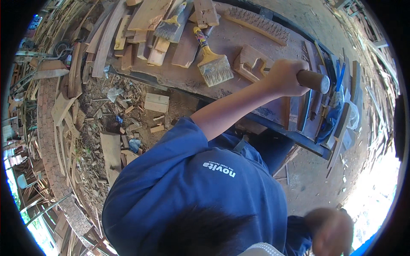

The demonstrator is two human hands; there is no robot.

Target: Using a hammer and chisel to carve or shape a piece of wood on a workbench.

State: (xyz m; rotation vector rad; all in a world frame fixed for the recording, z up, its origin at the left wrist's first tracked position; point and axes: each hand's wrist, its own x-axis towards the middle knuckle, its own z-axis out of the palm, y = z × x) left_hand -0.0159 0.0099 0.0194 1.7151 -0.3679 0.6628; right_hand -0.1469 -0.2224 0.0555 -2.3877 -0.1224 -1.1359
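Note:
My left hand (285, 77) is closed round a wooden cylindrical handle (312, 81), with a short piece of dark metal showing on the other side of the fist. The hand is above the right part of a notched wooden piece (250, 59) on the worn workbench (166, 74). A wide paintbrush (213, 66) lies left of this piece, and a long bristled brush (256, 25) lies behind it. My right hand (331, 232) is low at the right, away from the bench, smeared by motion, so its fingers cannot be made out.
Offcuts (141, 17) and a second paintbrush (168, 30) cover the bench's left part. Long strips, rods and blue plastic (328, 126) crowd its right end. Wood scraps (111, 158) litter the ground at left, beside a brick strip (47, 128).

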